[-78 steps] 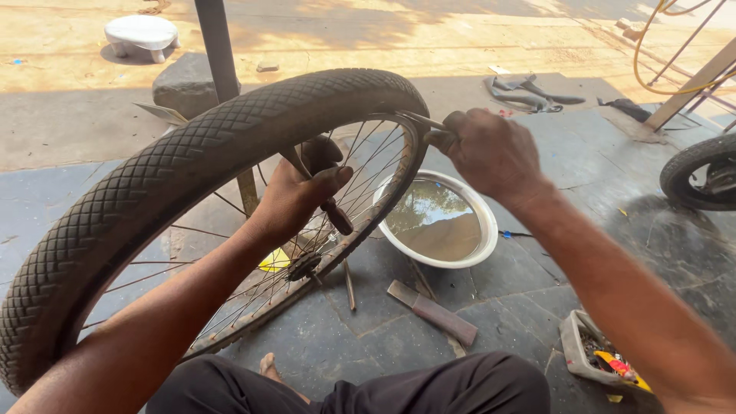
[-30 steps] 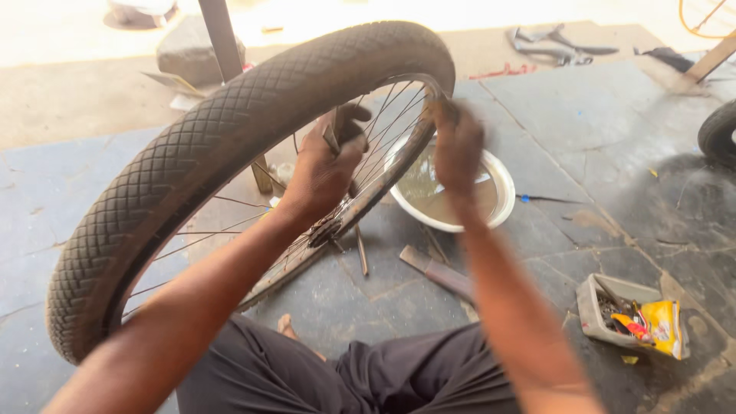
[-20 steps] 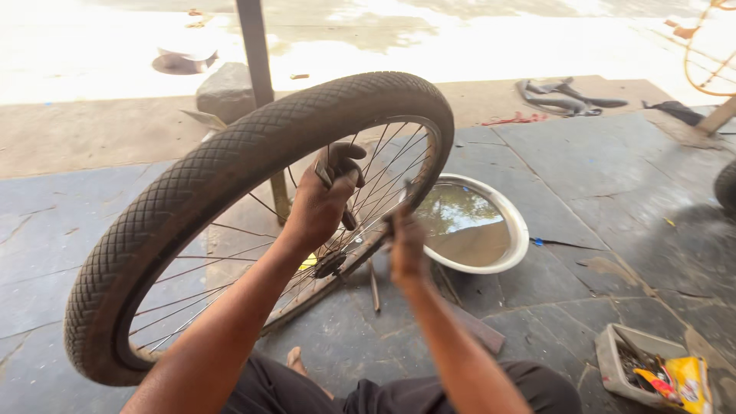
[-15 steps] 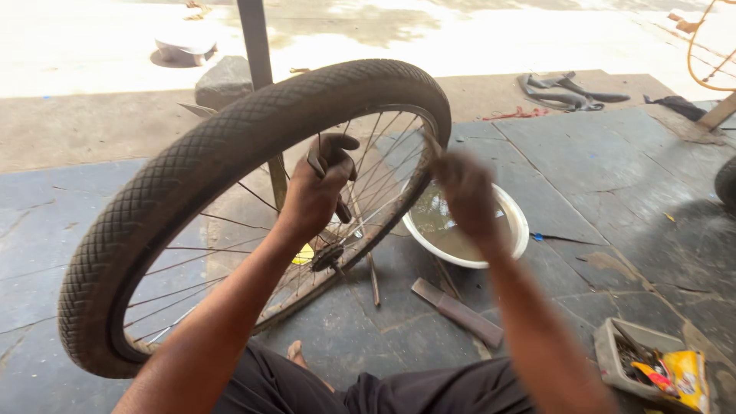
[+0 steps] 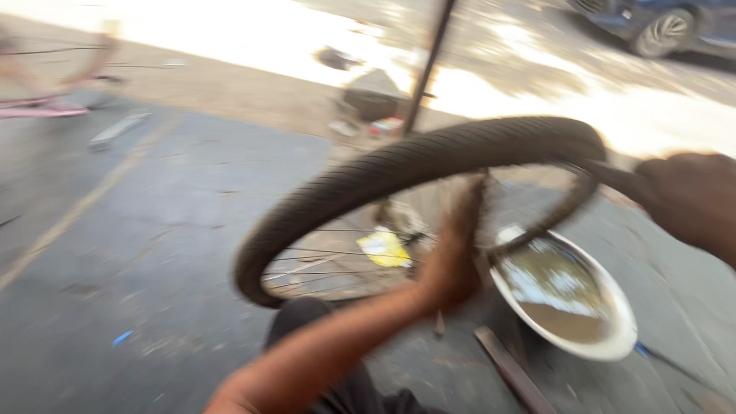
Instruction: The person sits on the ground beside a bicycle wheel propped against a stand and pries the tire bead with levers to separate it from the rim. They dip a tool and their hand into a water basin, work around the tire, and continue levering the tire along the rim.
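Floor: dark grey paved slabs (image 5: 153, 230) under me, dusty, with a pale line running across the left part; beyond their far edge lies sunlit bare ground.
Setting: open to the outside; a thin dark pole (image 5: 429, 65) stands upright behind the wheel, and part of a parked vehicle (image 5: 659, 27) shows at the top right. The whole view is blurred.
Wheel: the bicycle wheel (image 5: 399, 165) with its black treaded tyre is tilted in front of me, spokes showing, above my dark-trousered knee (image 5: 303, 326).
My left hand: my left hand (image 5: 452, 261) is up against the middle of the wheel among the spokes; blur hides the fingers, so I cannot tell whether they are clamped on anything.
My right hand: my right hand (image 5: 686, 199) is wrapped around the right side of the tyre, holding it.
Basin: a white round basin (image 5: 613, 345) of murky water sits on the floor just behind and below the right part of the wheel.
Yellow packet: a small flat yellow packet (image 5: 383, 249) lies on the slabs, seen through the spokes.
Flat bar: a dark flat bar (image 5: 510, 372) lies on the floor near the basin.
Stone block: a grey block (image 5: 372, 92) rests at the pole's foot, with small red and white bits (image 5: 387, 125) beside it.
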A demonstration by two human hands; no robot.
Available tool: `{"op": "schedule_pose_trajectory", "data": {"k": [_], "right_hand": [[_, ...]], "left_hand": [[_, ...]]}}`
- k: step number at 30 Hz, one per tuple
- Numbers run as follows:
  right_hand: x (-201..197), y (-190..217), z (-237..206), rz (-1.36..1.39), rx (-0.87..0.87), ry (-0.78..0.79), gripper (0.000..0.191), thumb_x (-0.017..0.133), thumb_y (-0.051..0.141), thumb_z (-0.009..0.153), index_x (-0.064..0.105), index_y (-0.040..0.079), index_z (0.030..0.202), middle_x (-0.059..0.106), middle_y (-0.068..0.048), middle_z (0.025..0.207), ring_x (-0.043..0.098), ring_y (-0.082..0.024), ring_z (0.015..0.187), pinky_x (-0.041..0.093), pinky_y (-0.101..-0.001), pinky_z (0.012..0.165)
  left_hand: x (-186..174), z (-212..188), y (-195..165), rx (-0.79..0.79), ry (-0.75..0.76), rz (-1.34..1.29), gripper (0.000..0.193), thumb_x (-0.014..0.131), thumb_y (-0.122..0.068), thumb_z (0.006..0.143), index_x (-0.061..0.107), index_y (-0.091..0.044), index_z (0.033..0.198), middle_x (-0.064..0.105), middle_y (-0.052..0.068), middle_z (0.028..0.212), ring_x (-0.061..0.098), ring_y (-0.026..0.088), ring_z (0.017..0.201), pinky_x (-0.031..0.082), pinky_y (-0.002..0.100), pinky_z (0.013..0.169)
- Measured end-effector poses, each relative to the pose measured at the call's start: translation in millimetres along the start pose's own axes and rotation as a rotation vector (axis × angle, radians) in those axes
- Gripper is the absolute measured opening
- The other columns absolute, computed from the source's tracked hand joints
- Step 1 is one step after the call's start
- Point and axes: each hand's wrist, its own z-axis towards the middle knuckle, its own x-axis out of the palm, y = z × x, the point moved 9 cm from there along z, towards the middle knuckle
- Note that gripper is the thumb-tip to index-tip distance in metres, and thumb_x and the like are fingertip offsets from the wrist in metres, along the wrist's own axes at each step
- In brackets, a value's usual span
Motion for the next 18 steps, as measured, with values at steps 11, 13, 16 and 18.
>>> {"op": "schedule_pose_trajectory", "data": {"k": [11,13,16,18], "right_hand": [[-17.6,-6.2,13.6,0.116,0.037,-0.260,0.038,0.056,0.044,0.088,0.079,0.022,0.109,0.071,-0.005,0.073,0.072,-0.019,0.062,0.058,-0.0355,0.064],[-22.6,-16.3,4.1,0.310,0.262,-0.025,0.042,0.051,0.048,0.106,0.079,0.018,0.098,0.073,-0.008,0.070,0.075,-0.022,0.064,0.060,-0.0364,0.068],[-63.5,-10.9,1.8,0.400,0.269,-0.071,0.045,0.050,0.047,0.107,0.080,0.016,0.094,0.072,-0.009,0.069,0.074,-0.026,0.070,0.058,-0.0414,0.071],[-83.4,-6.6,0.5,0.301,0.260,-0.040,0.044,0.048,0.050,0.106,0.079,0.019,0.098,0.073,-0.007,0.072,0.075,-0.022,0.071,0.059,-0.0360,0.072]], "left_hand": [[46.6,-149.1,-9.5,-0.180,1.183,0.262,0.102,0.085,-0.047,0.076,0.036,-0.014,0.159,0.058,0.023,0.136,0.054,0.042,0.128,0.044,0.056,0.104],[-1.4,-68.4,-99.3,0.138,0.909,0.178,0.084,0.076,-0.044,0.079,0.045,-0.019,0.153,0.065,0.020,0.129,0.063,0.040,0.122,0.052,0.055,0.099],[-107.3,57.8,-199.5,0.587,0.170,0.325,0.039,0.061,-0.030,0.102,0.054,-0.017,0.138,0.062,0.018,0.138,0.063,0.035,0.121,0.052,0.054,0.105],[-134.8,136.3,-178.5,0.428,0.176,0.568,0.032,0.062,-0.037,0.103,0.071,-0.012,0.121,0.070,0.017,0.111,0.071,0.032,0.101,0.057,0.050,0.082]]}}
